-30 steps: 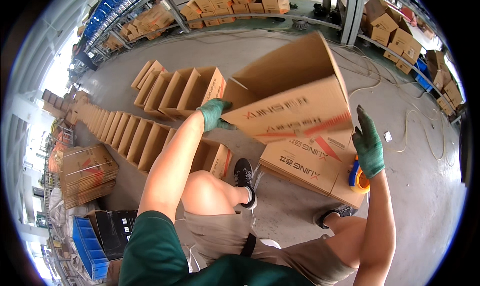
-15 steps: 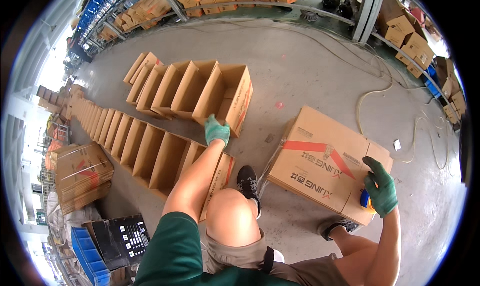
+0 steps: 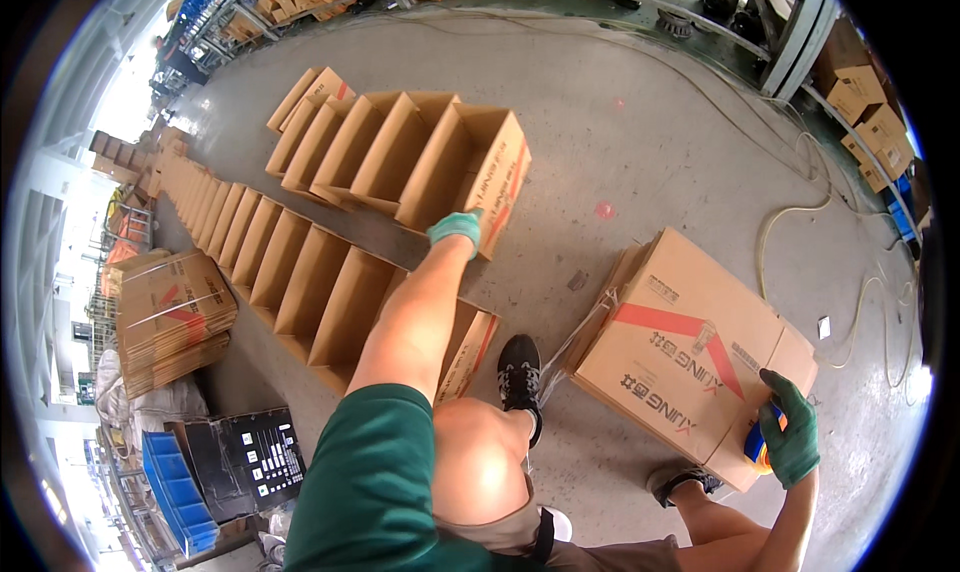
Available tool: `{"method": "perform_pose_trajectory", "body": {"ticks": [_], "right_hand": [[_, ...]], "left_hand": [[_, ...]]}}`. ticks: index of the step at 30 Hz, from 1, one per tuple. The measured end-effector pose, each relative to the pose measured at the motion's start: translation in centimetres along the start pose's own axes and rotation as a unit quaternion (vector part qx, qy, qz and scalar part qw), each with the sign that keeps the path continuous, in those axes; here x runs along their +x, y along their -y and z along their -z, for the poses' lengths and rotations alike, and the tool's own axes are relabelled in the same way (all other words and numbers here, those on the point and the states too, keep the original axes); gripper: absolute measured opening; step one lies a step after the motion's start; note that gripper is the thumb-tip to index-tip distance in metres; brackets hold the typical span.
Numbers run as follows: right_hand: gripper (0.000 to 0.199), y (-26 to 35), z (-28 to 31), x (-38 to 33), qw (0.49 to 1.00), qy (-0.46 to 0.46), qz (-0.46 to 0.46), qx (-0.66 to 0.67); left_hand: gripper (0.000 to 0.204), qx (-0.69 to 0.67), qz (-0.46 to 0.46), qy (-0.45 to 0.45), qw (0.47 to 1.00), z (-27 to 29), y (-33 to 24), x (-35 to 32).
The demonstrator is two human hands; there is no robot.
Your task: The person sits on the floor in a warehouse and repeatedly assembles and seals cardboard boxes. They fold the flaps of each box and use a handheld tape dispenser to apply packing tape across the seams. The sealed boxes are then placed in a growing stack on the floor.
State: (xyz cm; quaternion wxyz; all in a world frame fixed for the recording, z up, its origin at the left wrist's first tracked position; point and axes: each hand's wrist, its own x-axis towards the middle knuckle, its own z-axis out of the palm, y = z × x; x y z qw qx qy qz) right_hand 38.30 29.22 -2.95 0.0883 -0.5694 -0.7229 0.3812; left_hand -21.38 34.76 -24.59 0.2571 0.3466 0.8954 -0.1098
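Note:
My left hand point(image 3: 457, 230), in a green glove, is at the near corner of an open cardboard box point(image 3: 503, 177). Its fingers close on the box's near edge, partly hidden by the hand. That box stands at the right end of a short row of open boxes point(image 3: 345, 152). Over on the right, my gloved right hand point(image 3: 792, 434) is curled around a blue and orange tape dispenser point(image 3: 755, 450), most of it covered by the fingers. The dispenser is by the near right edge of a stack of flattened cartons point(image 3: 680, 347) with red stripes.
A long row of open boxes point(image 3: 280, 272) runs to the far left. Strapped flat cartons point(image 3: 175, 317), a black box point(image 3: 250, 467) and a blue bin point(image 3: 178, 487) are at the left. Hoses point(image 3: 765, 232) lie on the floor at right. Shelving point(image 3: 800, 42) stands behind.
The view has shifted, so most things sit differently in it. My left hand has moved from the box's front opening toward its right corner. My right hand keeps hold of the tape dispenser.

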Motion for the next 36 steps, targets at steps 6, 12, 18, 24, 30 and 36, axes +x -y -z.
{"method": "perform_pose_trajectory", "body": {"ticks": [6, 12, 18, 24, 30, 36], "right_hand": [[0.046, 0.4, -0.2, 0.4, 0.999, 0.021, -0.008, -0.027], [0.045, 1.1, -0.7, 0.3, 0.997, 0.051, -0.042, -0.029], [0.054, -6.1, 1.8, -2.6, 0.984, -0.020, -0.049, -0.167], [0.074, -6.2, 1.9, -3.3, 0.960, 0.062, -0.170, -0.214], [0.072, -10.3, -1.1, -4.1, 0.924, 0.020, -0.177, -0.337], [0.075, -16.5, -3.0, -3.3, 0.942, 0.040, -0.308, -0.128]], "left_hand": [[0.064, -0.074, 0.136, -0.071, 0.985, 3.6, 5.0, 1.9], [0.059, 0.136, -0.015, -0.128, 0.982, 3.5, 7.5, 1.3], [0.050, 0.147, -0.241, -0.053, 0.958, 2.3, 0.2, -4.3], [0.048, -0.001, -0.409, 0.137, 0.902, 0.3, -9.1, -12.3], [0.049, 0.012, -0.401, 0.078, 0.913, -5.5, -17.1, -17.4], [0.052, -0.041, -0.308, 0.135, 0.941, -6.8, -18.1, -18.6]]}}
